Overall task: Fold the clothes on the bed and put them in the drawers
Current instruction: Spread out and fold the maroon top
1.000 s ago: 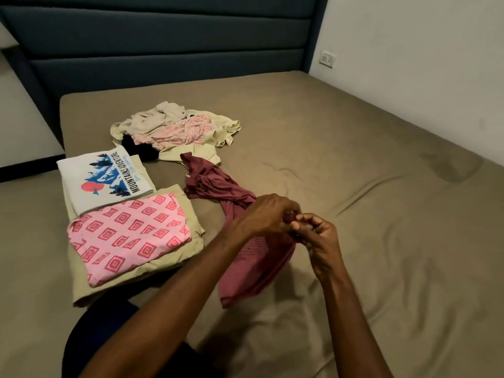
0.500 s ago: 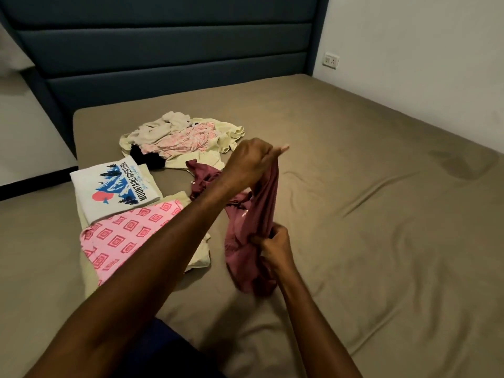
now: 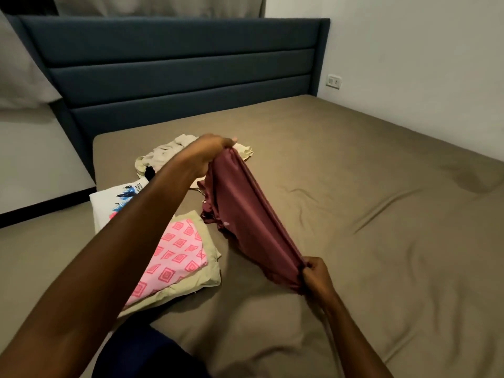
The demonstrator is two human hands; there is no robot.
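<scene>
Both hands, left hand (image 3: 207,154) and right hand (image 3: 316,274), pinch a maroon garment (image 3: 245,214) stretched above the bed (image 3: 354,186).

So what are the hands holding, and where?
Both grip the maroon garment: the left hand at its far upper end, the right hand at its near lower end.

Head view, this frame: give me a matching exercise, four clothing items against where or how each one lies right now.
Items:
1. maroon garment
2. pink patterned cloth
3. white printed T-shirt
4. unfolded pile

States:
A. loose heap nearest the headboard
B. folded, on top of a pale green folded piece
C. stretched in the air between the left hand and the right hand
D. folded, partly hidden behind the left forearm

Pairs: 1-C, 2-B, 3-D, 4-A
</scene>
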